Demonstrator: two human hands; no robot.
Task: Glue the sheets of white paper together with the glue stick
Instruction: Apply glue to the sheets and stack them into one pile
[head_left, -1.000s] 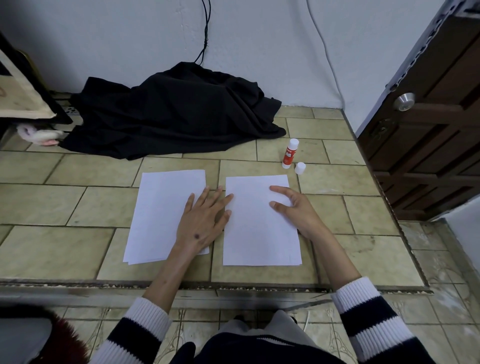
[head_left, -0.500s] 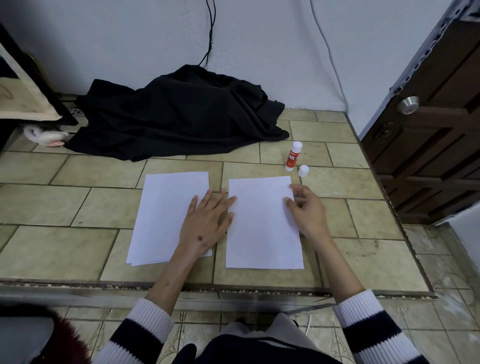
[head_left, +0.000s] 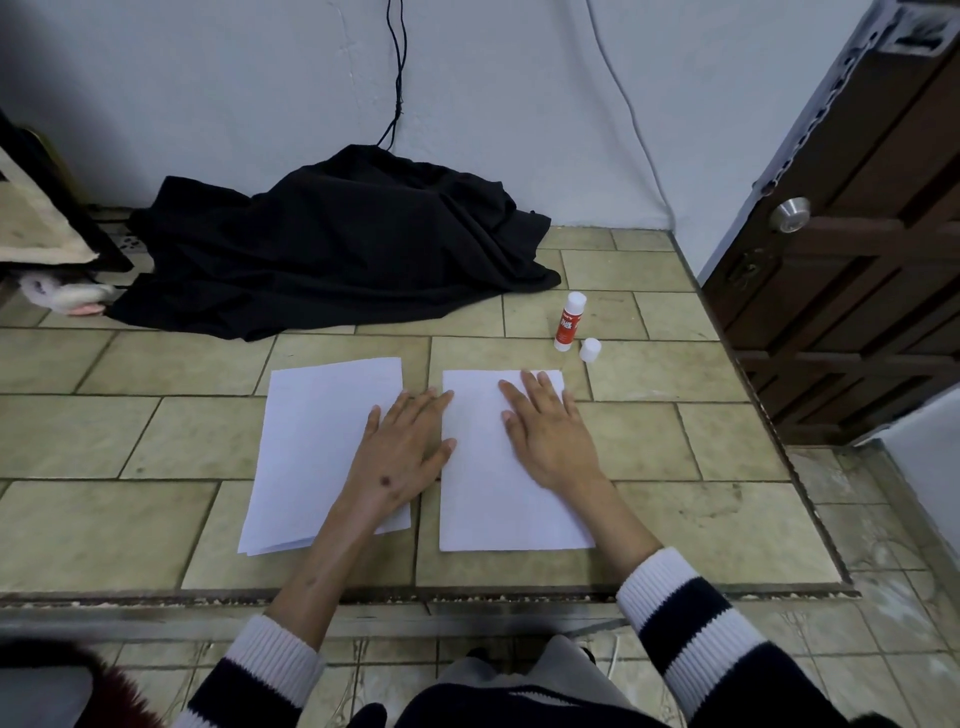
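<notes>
Two lots of white paper lie side by side on the tiled platform. The left stack (head_left: 306, 452) shows layered edges at its near corner. The right sheet (head_left: 478, 493) lies flat. My left hand (head_left: 402, 457) rests palm down with fingers spread across the left stack's right edge, fingertips touching the right sheet. My right hand (head_left: 550, 436) presses flat on the upper right part of the right sheet. An uncapped red-and-white glue stick (head_left: 569, 322) stands beyond the right sheet, with its white cap (head_left: 590, 349) beside it.
A heap of black cloth (head_left: 332, 249) lies at the back against the white wall, with cables hanging above it. A brown wooden door (head_left: 852, 260) stands at the right. The platform's front edge (head_left: 415, 592) drops to a lower tiled floor.
My right hand slid from the sheet's right edge up and inward onto its top right part and now lies flat. The left hand has stayed in place.
</notes>
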